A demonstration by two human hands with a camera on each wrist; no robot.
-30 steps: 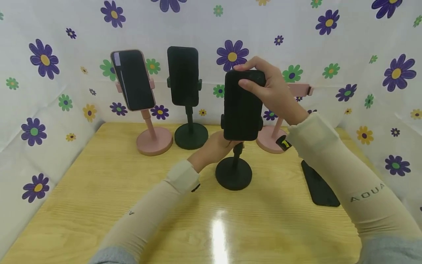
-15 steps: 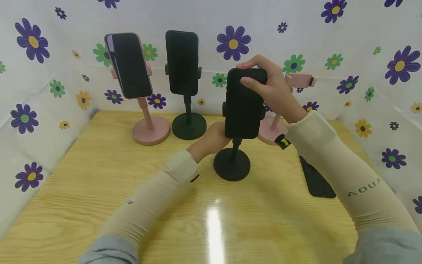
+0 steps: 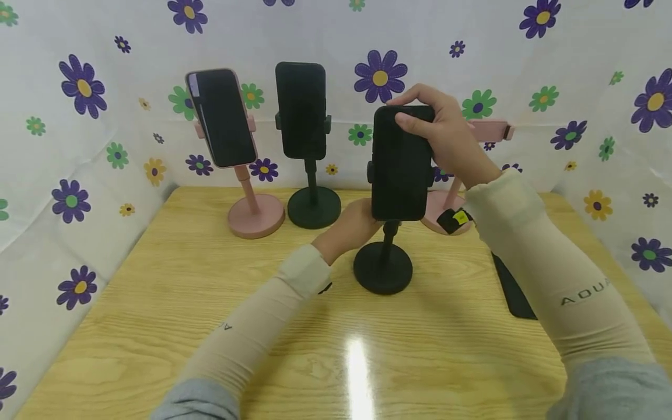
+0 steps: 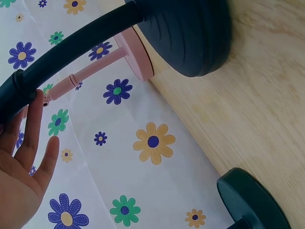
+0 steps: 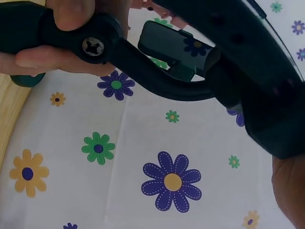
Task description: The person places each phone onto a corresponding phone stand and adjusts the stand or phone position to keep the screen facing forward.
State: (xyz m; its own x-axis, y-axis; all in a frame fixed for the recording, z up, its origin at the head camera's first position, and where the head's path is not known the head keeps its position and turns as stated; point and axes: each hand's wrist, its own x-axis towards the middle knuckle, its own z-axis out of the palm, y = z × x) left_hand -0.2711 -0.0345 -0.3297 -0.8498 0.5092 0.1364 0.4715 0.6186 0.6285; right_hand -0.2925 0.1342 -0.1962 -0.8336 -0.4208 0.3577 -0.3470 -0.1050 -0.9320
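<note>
In the head view a black smartphone [image 3: 401, 169] stands upright in the side clamps of a black phone stand [image 3: 382, 268]. My right hand [image 3: 446, 131] pinches the phone's top end, thumb on the screen side and fingers at the top edge and behind. Partly hidden behind the phone, my left hand [image 3: 353, 228] grips the upper stem. Seen from the right wrist, left-hand fingers [image 5: 74, 14] wrap around the stand's screw joint [image 5: 93, 45], below its curved arm [image 5: 162, 83]. The left wrist view shows the little finger spread away from the stem.
Behind stand a pink stand [image 3: 256, 216] and a dark green stand [image 3: 314, 207], each with a phone. Another pink stand [image 3: 490, 131], without a phone, is partly behind my right arm. A black phone [image 3: 514, 291] lies flat on the wooden table [image 3: 294, 361] beneath that arm.
Over the second, the phone has slid lower between the clamps, which now sit nearer its middle. Both hands keep their holds. The head view has shifted slightly.
</note>
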